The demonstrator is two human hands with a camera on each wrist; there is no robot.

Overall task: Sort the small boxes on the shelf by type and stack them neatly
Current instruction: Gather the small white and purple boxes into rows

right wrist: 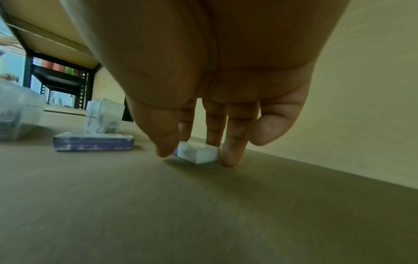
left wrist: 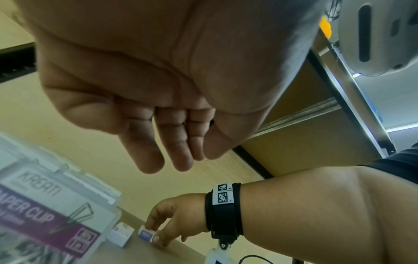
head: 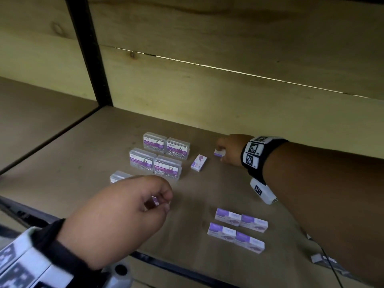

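- Reaching deep along the shelf [head: 207, 192], my right hand [head: 230, 150] pinches a small staples box [right wrist: 199, 154] between thumb and fingers; the box rests flat on the board.
- My left hand [head: 124, 217] hovers near the front, fingers loosely curled; whether it holds anything I cannot tell.
- Paper clip boxes [head: 154, 155] sit grouped left; four staples boxes [head: 239, 229] sit front right; one stray staples box [head: 199, 162] lies between.
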